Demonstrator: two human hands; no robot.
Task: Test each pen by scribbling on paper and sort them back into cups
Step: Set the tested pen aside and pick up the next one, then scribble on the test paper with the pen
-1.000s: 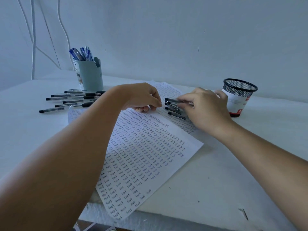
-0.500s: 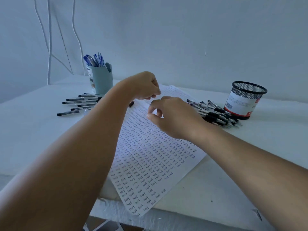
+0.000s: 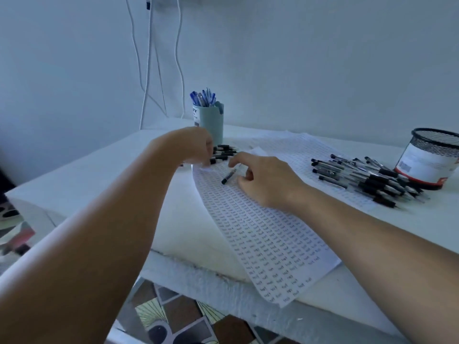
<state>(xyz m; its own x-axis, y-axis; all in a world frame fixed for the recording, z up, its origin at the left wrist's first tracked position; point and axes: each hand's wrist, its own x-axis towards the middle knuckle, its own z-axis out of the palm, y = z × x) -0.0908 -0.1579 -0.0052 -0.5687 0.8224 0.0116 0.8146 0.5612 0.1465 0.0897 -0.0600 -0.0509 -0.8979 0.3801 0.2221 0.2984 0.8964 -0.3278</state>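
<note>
We see a white worktop [image 3: 124,175] carrying a written-over paper sheet [image 3: 268,234]. Beyond the left grip [image 3: 188,145] stands a blue cup [image 3: 211,122]; right of the right grip [image 3: 263,180] lie black pens [image 3: 360,177] and a mesh cup [image 3: 432,157].

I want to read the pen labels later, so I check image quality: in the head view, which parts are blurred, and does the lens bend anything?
Head view: the left hand is smeared by motion blur; the pen by the right hand and the paper print look fairly sharp; light is dim and bluish, no glare; the wide lens curves the table edge and stretches the forearms.
</note>
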